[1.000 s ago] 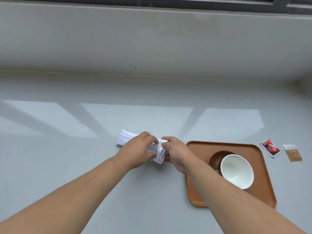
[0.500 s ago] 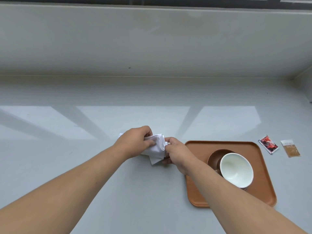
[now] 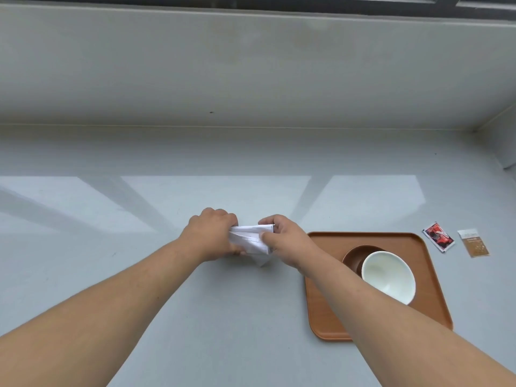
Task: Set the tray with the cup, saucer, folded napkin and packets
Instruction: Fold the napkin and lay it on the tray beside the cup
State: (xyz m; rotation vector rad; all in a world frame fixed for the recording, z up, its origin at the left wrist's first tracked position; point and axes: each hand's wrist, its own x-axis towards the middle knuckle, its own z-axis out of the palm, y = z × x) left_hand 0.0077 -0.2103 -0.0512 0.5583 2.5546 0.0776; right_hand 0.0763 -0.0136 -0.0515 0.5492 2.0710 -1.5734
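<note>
A white folded napkin (image 3: 251, 239) is held just above the grey counter, left of the tray. My left hand (image 3: 212, 233) grips its left end and my right hand (image 3: 282, 238) pinches its right end. The brown tray (image 3: 329, 311) lies to the right, my right forearm crossing over it. On it a white cup (image 3: 388, 275) stands on a dark brown saucer (image 3: 356, 254). Right of the tray, a red packet (image 3: 438, 236) and a tan packet (image 3: 473, 243) lie flat on the counter.
The grey counter (image 3: 139, 275) runs back to a low grey wall (image 3: 251, 65) under a window frame. A side wall closes the far right corner (image 3: 502, 141). Sunlit patches lie across the counter's middle.
The napkin went from lying long on the counter to a short, compact fold raised between both hands. Both hands stayed left of the tray.
</note>
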